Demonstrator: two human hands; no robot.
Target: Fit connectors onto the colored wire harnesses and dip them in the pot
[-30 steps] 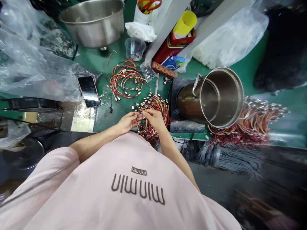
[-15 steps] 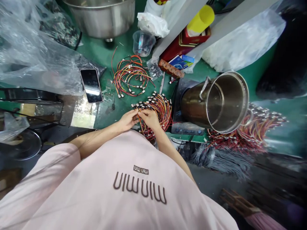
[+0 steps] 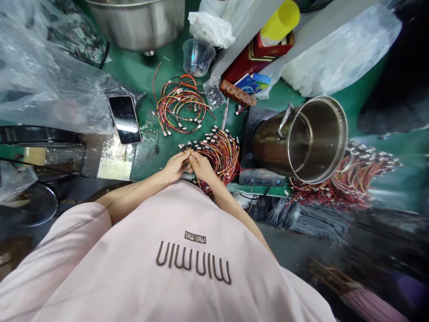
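Note:
My left hand (image 3: 176,166) and my right hand (image 3: 201,165) meet at the near edge of the green table, fingers pinched together. Between the fingertips run a few thin wires (image 3: 190,151) with small metal-and-black connectors at their far ends. Just right of my right hand lies a thick bundle of red, yellow and black wires (image 3: 228,154), its connectors fanned out toward the back. Part of that bundle is hidden behind my right hand and forearm. A looser coil of similar wires (image 3: 181,107) rests farther back on the table.
A phone (image 3: 124,119) lies to the left. On the right, a tilted metal pot (image 3: 271,143) sits on a hot plate (image 3: 261,177), with more bundled wires (image 3: 355,179) beyond. A steel basin (image 3: 140,27), clear cup (image 3: 197,58) and plastic bags (image 3: 67,89) stand at the back.
Both hands stay together on the wires, and the right hand has shifted slightly left. The held connector ends spread a little farther apart. The whole view has moved slightly.

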